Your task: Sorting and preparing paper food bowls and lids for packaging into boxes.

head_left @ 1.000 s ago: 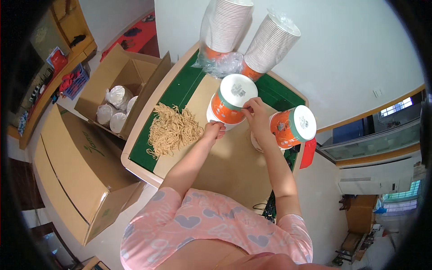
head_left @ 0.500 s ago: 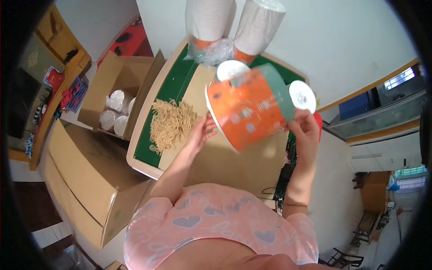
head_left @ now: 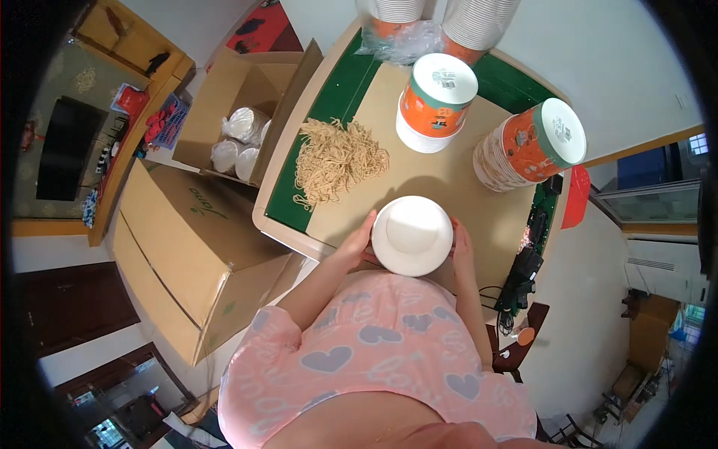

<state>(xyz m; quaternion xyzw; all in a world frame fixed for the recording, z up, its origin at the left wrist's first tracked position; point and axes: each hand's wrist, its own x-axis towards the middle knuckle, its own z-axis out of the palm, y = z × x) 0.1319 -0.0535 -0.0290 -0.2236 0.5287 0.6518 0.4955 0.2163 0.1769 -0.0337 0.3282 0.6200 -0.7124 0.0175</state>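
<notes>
A paper tub stands or hovers close to my body at the near edge of the table, its white inside facing up. My left hand grips its left side, and my right hand is curled round the right side. Some fingers are hidden behind the tub. Left of centre lies a tangled heap of tan looped strands. Two short stacks of orange and green tubs sit upside down beyond my hands: one stack in the middle, the other leaning at the right.
Tall stacks of tubs and clear plastic wrap occupy the table's far edge. Black adapters and cables line its right edge. An open carton with white wrapped rolls and a bigger carton stand at the left.
The tub, tilted with its orange side showing earlier, has come down toward my body and now faces opening up. Both hands have moved to its sides. The head view has shifted.
</notes>
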